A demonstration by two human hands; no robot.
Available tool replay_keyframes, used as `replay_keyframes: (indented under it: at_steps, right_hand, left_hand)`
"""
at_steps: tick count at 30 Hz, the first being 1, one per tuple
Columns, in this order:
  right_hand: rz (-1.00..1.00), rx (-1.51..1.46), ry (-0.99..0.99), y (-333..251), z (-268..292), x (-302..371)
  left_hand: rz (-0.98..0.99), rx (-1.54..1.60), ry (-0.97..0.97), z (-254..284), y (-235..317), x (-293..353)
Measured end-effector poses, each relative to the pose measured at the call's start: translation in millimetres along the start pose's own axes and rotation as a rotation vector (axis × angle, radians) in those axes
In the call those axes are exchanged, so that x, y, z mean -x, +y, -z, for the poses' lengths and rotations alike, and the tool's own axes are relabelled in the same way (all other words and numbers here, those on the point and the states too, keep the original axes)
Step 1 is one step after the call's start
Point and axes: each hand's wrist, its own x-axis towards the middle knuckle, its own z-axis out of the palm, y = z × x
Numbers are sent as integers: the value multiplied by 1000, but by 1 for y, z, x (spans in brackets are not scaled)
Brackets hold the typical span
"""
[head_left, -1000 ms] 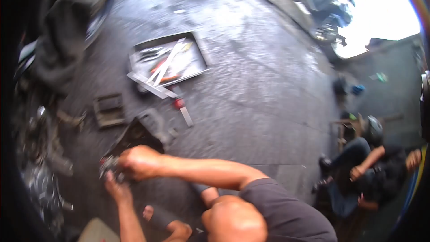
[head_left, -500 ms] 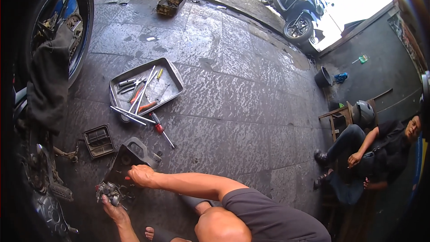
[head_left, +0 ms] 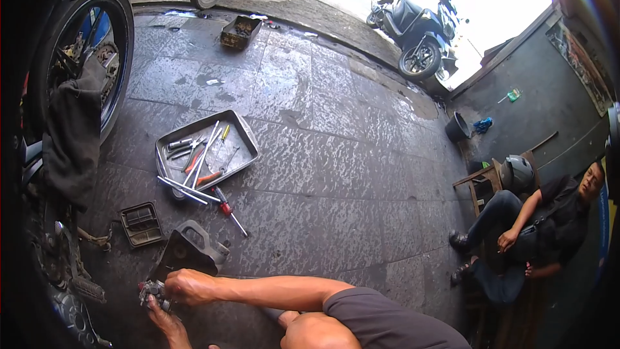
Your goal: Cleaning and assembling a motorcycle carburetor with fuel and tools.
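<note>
A small metal carburetor is held up at the lower left by my left hand, its thumb against the body. Right beside it, my right hand is closed in a fist, knuckles up; what its fingers grip is hidden in this view. Just beyond both hands lies a cut-open grey plastic jug with a handle and a dark inside. A black rectangular part with ribbed compartments rests on the floor to its left.
A metal tray holds pliers, rods and other tools; a red-handled screwdriver lies beside it. Along the left stands a motorcycle wheel with a dark cloth. A person sits at right near a bucket.
My right hand has moved left and down, up against the carburetor. A red bit that showed at its fingers is now out of sight. The whole view has tilted slightly upward.
</note>
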Motion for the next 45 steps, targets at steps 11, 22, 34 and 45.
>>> replay_keyframes:
  at_steps: [11, 22, 34, 45]
  right_hand:
    - [-740, 215, 345, 18, 94, 46]
    - [-847, 831, 1868, -130, 456, 244]
    - [-696, 453, 480, -19, 156, 82]
    - [-733, 919, -124, 88, -22, -15]
  left_hand:
    - [-102, -255, 39, 16, 9, 12]
    - [179, 320, -11, 10, 31, 16]
    - [153, 424, -67, -13, 48, 6]
    - [232, 465, -32, -13, 60, 10]
